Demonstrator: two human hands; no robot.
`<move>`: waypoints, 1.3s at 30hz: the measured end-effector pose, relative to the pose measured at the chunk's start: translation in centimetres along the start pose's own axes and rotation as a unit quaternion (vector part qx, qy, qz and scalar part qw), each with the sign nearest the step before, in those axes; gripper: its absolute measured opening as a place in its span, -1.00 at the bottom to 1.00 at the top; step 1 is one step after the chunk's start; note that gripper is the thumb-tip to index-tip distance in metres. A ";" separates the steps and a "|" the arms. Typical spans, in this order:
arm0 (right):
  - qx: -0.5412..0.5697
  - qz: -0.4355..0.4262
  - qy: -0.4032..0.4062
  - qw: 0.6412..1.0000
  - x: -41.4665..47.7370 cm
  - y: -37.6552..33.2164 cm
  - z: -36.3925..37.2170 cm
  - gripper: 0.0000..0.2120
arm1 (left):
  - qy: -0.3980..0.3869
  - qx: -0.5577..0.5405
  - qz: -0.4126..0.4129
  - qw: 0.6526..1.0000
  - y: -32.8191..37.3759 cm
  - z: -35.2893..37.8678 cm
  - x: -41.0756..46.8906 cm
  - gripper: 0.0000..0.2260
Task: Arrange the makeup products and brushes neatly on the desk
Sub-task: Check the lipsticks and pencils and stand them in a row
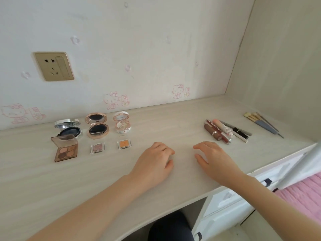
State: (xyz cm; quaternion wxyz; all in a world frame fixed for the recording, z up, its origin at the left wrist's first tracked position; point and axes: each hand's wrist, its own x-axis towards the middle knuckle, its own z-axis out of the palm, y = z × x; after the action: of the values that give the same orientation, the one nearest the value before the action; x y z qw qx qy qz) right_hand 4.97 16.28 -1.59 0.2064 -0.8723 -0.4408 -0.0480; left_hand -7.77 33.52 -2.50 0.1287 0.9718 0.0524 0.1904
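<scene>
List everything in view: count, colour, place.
round compacts: 3, silver, rose-gold, white; open, back row at left
four-pan palette: 1, brown; open, front left
single eyeshadow pans: 2, pink and orange; front row
lip tubes and pens: several, brown, pink, black, white; bunched at right
brushes: about 4, pale bristles, blue-grey handles; far right
desk: 1, pale wood
wall socket: 1, gold; wall at left
left hand: 1, bare; at desk centre, holding nothing
right hand: 1, bare; at desk centre, holding nothing

was pretty clearly a bedroom at home, pale wood-grain desk point(156, 180) built into a corner nook, pink Hello Kitty prints point(111, 100) on the wall, gold wall socket point(53, 66), white drawers point(224, 204) below, pink ribbed fabric point(305, 192) off right, open compacts point(97, 126) lined up vanity-style
</scene>
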 end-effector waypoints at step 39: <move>-0.135 0.106 0.097 0.980 4.3 9.0 -0.7 -0.77 | -0.031 -0.224 -0.133 0.965 4.7 7.4 17.1 -0.64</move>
State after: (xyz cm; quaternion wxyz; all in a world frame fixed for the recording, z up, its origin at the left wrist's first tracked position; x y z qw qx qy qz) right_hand 14.80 14.48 -2.63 0.1322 -0.9251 -0.3133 -0.1691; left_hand 11.06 29.81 -1.79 0.3684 0.9081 0.1333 0.1482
